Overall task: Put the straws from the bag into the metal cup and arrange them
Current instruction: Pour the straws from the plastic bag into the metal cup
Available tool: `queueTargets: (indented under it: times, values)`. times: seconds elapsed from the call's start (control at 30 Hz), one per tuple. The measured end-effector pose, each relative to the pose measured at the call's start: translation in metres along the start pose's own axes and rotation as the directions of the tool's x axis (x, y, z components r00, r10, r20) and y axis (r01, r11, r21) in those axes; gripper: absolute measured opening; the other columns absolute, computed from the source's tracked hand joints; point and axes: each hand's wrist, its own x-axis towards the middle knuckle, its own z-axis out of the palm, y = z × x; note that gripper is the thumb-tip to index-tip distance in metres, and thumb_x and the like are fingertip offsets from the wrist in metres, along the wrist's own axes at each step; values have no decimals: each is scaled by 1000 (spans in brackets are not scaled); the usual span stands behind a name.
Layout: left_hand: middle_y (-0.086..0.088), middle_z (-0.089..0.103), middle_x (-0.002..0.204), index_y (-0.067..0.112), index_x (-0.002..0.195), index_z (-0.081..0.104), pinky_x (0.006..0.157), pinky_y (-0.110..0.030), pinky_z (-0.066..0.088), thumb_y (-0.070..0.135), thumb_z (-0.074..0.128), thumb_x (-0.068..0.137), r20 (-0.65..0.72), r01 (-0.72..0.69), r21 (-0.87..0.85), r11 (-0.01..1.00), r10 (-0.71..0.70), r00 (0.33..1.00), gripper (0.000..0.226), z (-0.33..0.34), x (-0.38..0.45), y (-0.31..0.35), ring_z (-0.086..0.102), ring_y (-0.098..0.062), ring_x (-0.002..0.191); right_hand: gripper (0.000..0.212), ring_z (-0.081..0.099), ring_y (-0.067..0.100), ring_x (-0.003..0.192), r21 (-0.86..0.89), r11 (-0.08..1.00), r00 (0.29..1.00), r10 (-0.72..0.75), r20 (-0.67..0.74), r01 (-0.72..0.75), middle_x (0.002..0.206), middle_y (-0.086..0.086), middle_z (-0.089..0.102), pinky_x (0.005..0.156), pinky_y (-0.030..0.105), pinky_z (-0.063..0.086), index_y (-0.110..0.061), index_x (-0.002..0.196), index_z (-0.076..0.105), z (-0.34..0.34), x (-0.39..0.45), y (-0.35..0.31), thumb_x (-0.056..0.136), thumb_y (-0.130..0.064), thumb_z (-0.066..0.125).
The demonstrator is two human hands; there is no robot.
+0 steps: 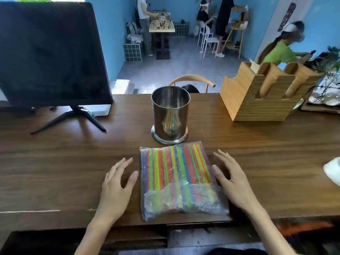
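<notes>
Both hands, left [114, 183] and right [234, 179], are hovering grip-apart beside the bag [179, 179] lying on the bench [55, 162] near the cup [170, 115]; film likely light, slippery, so pinching its near end.

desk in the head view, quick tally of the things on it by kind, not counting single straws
Shiny metal cup: 1
Clear plastic bag of coloured straws: 1
Black monitor on a stand: 1
Light wooden slotted holder: 1
Open hands beside the bag: 2, left hand and right hand
Total: 6
</notes>
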Motion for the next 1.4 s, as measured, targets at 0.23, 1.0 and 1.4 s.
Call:
queueTargets:
  times: [0.23,1.0,1.4]
  values:
    - [18,17,165,39,152,40,126,-38,18,44,61,98,233,-157,-60,986,166,958,58,54,27,27,9,6,145,78,-3,6,156,-161,980,965,-77,251,120,166,-25,12,129,43,10,-57,153,22,57,14,-25,82,-84,37]
    - [19,67,59,36,61,70,64,-23,52,37,89,73,177,2,44,999,-10,984,22,39,22,87,63,4,63,23,43,11,113,-46,924,797,-300,523,378,116,-14,63,102,37,26,-37,108,77,77,106,-65,87,-47,76]
    - [20,71,91,32,85,65,88,-25,49,40,73,88,522,-347,-152,926,373,767,12,13,-37,94,65,-1,94,27,45,14,114,-61,923,827,-310,468,380,112,-21,58,105,44,30,-38,109,78,83,104,-63,85,-49,78]
